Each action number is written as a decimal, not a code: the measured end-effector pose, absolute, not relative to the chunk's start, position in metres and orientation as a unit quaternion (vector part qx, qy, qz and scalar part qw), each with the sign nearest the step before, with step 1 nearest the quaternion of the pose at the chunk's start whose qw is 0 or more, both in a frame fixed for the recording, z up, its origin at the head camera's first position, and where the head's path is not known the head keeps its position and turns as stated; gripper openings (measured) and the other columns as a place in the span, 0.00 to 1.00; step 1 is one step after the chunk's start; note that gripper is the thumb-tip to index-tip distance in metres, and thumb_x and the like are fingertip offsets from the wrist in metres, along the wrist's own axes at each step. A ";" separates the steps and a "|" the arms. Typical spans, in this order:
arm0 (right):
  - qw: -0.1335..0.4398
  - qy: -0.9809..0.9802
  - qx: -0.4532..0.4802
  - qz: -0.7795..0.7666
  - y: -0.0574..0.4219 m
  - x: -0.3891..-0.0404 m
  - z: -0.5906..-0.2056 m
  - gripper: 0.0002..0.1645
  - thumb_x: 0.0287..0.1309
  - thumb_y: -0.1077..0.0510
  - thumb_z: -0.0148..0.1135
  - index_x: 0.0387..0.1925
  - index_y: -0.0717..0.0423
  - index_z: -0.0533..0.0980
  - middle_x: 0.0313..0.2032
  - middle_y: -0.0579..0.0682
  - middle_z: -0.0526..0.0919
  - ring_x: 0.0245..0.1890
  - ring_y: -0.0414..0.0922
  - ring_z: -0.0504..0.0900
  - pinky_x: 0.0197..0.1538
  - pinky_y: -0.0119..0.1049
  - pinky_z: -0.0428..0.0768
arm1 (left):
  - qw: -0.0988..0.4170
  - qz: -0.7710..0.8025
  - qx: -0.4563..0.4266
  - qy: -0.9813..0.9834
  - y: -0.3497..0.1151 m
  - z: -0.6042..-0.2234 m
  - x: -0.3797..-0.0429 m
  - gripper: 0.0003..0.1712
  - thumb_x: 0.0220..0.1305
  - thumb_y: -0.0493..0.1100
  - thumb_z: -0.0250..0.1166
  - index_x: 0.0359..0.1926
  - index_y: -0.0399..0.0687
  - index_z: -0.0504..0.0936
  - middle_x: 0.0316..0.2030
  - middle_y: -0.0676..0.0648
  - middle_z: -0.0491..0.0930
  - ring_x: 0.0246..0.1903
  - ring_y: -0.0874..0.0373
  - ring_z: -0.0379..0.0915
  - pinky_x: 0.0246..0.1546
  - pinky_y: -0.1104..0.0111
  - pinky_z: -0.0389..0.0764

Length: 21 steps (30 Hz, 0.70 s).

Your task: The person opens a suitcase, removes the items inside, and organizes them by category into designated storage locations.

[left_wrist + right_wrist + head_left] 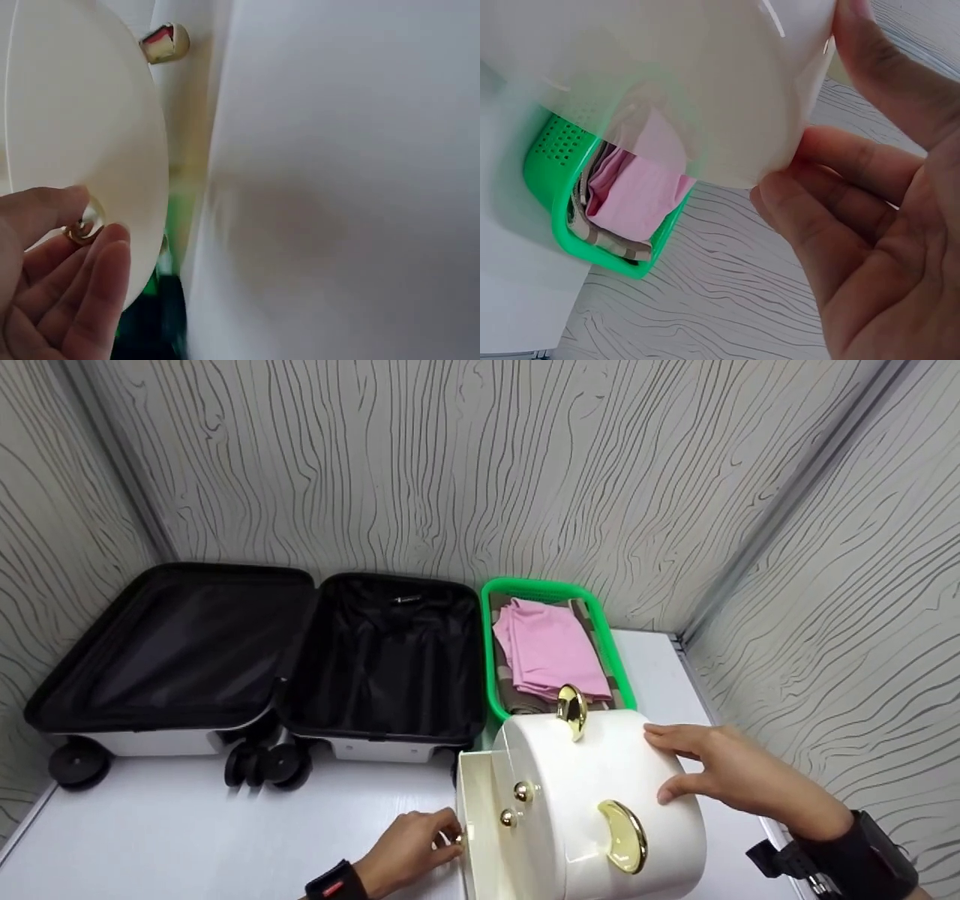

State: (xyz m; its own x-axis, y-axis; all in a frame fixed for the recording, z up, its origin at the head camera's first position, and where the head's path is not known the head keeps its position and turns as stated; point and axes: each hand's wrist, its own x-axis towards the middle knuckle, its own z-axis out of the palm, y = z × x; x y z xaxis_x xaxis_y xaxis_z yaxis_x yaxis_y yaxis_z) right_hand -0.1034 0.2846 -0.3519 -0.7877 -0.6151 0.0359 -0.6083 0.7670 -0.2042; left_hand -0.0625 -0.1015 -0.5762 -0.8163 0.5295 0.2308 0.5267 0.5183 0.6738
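A white rounded box (547, 757) with gold crescent-shaped pieces stands on the right half of the table. Its drawer (484, 802) is pulled partway out on the left side, and the inside of the drawer is mostly hidden. My left hand (409, 844) pinches the drawer's gold knob (88, 225) between thumb and fingers. On the opposite side, my right hand (739, 769) touches the box with spread thumb and fingers. In the right wrist view those fingertips lie along the edge of the box's smooth side (705, 90). Two more gold knobs (523, 791) show behind the drawer.
Behind the box sits a green basket (619, 660) holding a folded pink cloth (551, 652) and brown striped fabric. An open black-lined suitcase (382, 660) on wheels lies to the left. Patterned walls (420, 465) enclose the white table (187, 825).
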 end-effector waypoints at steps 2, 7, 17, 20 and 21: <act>0.019 0.940 -0.324 -0.105 0.281 -0.103 -0.352 0.47 0.41 0.32 0.69 0.57 0.61 0.78 0.56 0.52 0.81 0.54 0.56 0.79 0.52 0.51 0.78 | 0.003 0.383 0.298 0.874 -0.113 -0.578 -0.059 0.10 0.57 0.45 0.72 0.33 0.53 0.78 0.29 0.62 0.82 0.28 0.75 0.75 0.29 0.81 0.73; 0.030 0.941 -0.320 -0.109 0.279 -0.106 -0.352 0.48 0.41 0.32 0.69 0.57 0.62 0.78 0.56 0.52 0.81 0.55 0.56 0.78 0.52 0.50 0.77 | 0.011 0.376 0.309 0.873 -0.127 -0.579 -0.056 0.11 0.56 0.47 0.73 0.33 0.54 0.78 0.30 0.63 0.81 0.29 0.76 0.75 0.29 0.83 0.72; 0.036 0.940 -0.318 -0.115 0.278 -0.105 -0.353 0.48 0.42 0.33 0.69 0.58 0.63 0.77 0.57 0.53 0.80 0.56 0.57 0.78 0.54 0.50 0.77 | 0.028 0.332 0.303 0.893 -0.142 -0.553 -0.079 0.18 0.57 0.57 0.70 0.40 0.51 0.80 0.31 0.58 0.84 0.30 0.66 0.78 0.32 0.68 0.77; 0.037 0.941 -0.316 -0.112 0.279 -0.104 -0.352 0.48 0.42 0.33 0.69 0.58 0.63 0.77 0.57 0.53 0.80 0.56 0.57 0.77 0.54 0.50 0.77 | 0.004 0.325 0.306 0.895 -0.149 -0.539 -0.095 0.15 0.60 0.53 0.69 0.41 0.50 0.81 0.33 0.55 0.85 0.31 0.64 0.79 0.31 0.67 0.78; 0.037 0.942 -0.315 -0.111 0.279 -0.104 -0.352 0.48 0.42 0.33 0.69 0.58 0.63 0.77 0.57 0.53 0.80 0.56 0.57 0.77 0.53 0.50 0.77 | -0.006 0.322 0.308 0.895 -0.152 -0.533 -0.101 0.14 0.60 0.51 0.69 0.41 0.49 0.81 0.34 0.53 0.85 0.31 0.63 0.79 0.32 0.67 0.79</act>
